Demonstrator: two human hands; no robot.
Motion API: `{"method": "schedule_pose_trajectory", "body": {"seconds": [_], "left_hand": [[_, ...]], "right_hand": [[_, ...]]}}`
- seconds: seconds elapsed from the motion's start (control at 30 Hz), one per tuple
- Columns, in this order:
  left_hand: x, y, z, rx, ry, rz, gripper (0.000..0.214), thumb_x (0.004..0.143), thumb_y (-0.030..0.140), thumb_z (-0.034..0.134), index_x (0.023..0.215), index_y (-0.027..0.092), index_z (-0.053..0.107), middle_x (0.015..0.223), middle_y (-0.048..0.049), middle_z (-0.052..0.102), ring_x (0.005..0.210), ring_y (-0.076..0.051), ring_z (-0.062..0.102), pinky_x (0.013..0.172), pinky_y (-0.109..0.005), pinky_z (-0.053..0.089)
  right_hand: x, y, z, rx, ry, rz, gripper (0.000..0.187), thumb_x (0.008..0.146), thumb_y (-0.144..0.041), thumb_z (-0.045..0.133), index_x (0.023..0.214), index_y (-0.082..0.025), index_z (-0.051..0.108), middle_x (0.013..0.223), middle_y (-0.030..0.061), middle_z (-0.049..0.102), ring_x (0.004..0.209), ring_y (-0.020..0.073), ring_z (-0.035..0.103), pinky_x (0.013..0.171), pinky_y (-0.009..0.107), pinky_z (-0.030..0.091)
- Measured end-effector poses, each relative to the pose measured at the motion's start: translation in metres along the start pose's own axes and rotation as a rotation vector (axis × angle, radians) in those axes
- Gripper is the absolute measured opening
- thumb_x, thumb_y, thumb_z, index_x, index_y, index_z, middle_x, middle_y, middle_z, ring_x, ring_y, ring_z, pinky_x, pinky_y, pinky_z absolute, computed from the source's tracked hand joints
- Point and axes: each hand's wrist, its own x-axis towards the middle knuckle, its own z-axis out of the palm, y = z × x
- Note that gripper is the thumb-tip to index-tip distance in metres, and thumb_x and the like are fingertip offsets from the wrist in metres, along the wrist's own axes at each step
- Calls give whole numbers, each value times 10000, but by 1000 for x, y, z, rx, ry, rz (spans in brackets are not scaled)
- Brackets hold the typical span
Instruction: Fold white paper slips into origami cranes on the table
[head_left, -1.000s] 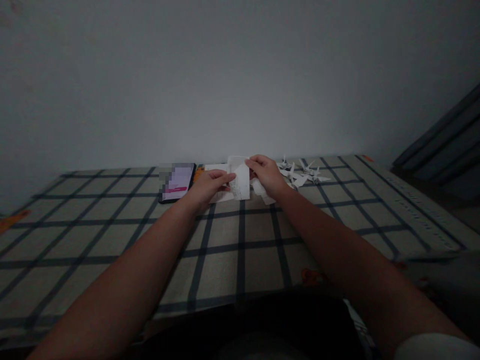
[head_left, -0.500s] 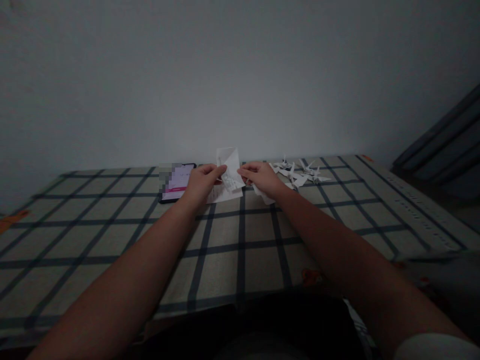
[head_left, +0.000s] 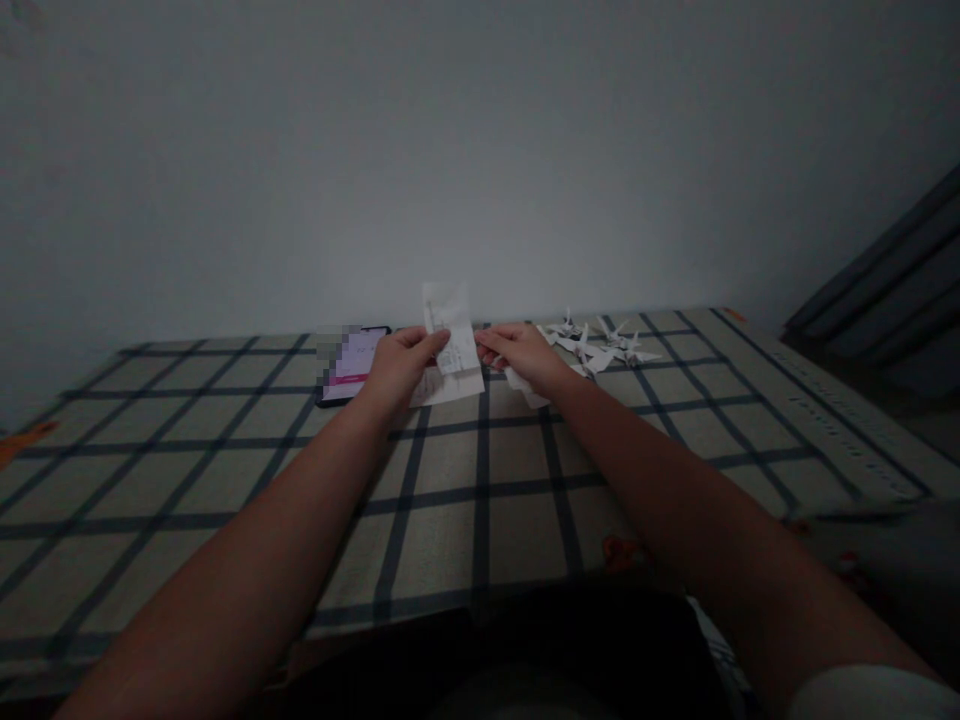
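Observation:
Above the back part of the table, my left hand (head_left: 405, 365) pinches a printed white sheet of paper (head_left: 450, 310) between thumb and fingers. The sheet stands upright, and faint crease lines show on it. At its right edge are the closed thumb and fingertips of my right hand (head_left: 521, 352), which meet the paper there. Another printed paper (head_left: 457, 388) lies flat on the table below the held sheet. More white paper (head_left: 531, 393) shows under my right hand, partly hidden by it.
Several folded paper cranes (head_left: 589, 348) lie in a cluster to the right of my right hand. A phone or tablet (head_left: 349, 362) with a lit screen lies left of my left hand. A checked cloth (head_left: 442, 520) covers the table, which meets a grey wall (head_left: 480, 150).
The held sheet's folded flap has opened out, so the sheet now looks flatter and reaches higher. Both hands stay in nearly the same place.

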Motion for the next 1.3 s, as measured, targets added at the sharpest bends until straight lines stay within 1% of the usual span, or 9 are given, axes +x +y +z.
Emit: {"method": "schedule_pose_trajectory", "body": {"seconds": [0.1, 0.2, 0.33, 0.43, 0.73, 0.83, 0.97, 1.07, 1.3], "left_hand": [[0, -1, 0, 31, 33, 15, 341, 652, 481, 808, 659, 168, 674, 609, -15, 647, 607, -180, 626, 614, -293, 503], [-1, 2, 2, 25, 24, 12, 364, 643, 500, 813, 661, 166, 670, 617, -18, 651, 611, -180, 624, 617, -297, 501], [-3, 4, 5, -30, -73, -20, 400, 621, 521, 829, 707, 153, 695, 710, -42, 697, 674, -185, 644, 651, -303, 508], [-3, 4, 6, -24, -135, -42, 401, 632, 516, 820, 749, 145, 723, 753, -59, 716, 669, -184, 640, 626, -295, 492], [-2, 3, -2, 166, -90, 18, 390, 665, 520, 804, 653, 149, 685, 571, -9, 604, 521, -133, 518, 497, -253, 367], [-5, 7, 1, 107, -126, -7, 382, 671, 513, 808, 715, 144, 721, 645, -32, 660, 564, -138, 554, 527, -254, 410], [-8, 10, 5, -15, -206, -80, 409, 624, 500, 847, 792, 141, 750, 826, -77, 733, 728, -176, 651, 669, -288, 528], [-7, 10, 6, 4, -239, -128, 458, 572, 523, 870, 765, 127, 744, 797, -89, 733, 704, -176, 662, 687, -303, 549], [-6, 9, 5, -1, -238, -151, 471, 527, 541, 891, 690, 140, 706, 710, -62, 711, 627, -152, 646, 637, -281, 555]], "right_hand": [[-1, 0, 1, -31, -33, -1, 164, 840, -308, 675, 789, -154, 699, 724, 17, 655, 636, 97, 552, 561, 217, 415], [-2, -1, 3, -40, -20, -17, 141, 828, -275, 667, 782, -144, 693, 675, -5, 625, 596, 87, 520, 577, 224, 411], [-2, -2, 2, -48, -2, -36, 163, 831, -280, 644, 745, -144, 666, 634, -18, 597, 573, 87, 500, 574, 232, 392], [-1, -1, 0, -84, 2, -55, 188, 835, -298, 635, 728, -145, 657, 635, -15, 597, 581, 93, 503, 580, 239, 385], [0, 1, 1, -70, -40, -21, 153, 838, -303, 665, 794, -156, 663, 697, -2, 616, 625, 107, 538, 604, 241, 423], [-1, 1, 2, -102, -33, -28, 146, 841, -276, 660, 758, -157, 644, 677, -7, 607, 608, 105, 530, 599, 241, 417], [1, 0, 1, -103, 11, -28, 139, 834, -269, 664, 761, -155, 636, 653, -24, 579, 580, 99, 500, 581, 243, 389], [3, 0, 0, -117, 29, -36, 139, 832, -257, 657, 746, -153, 625, 641, -32, 562, 579, 96, 486, 581, 243, 372], [4, 3, 2, -103, 41, -58, 151, 827, -275, 652, 738, -161, 611, 647, -39, 547, 569, 89, 477, 572, 235, 379]]}}
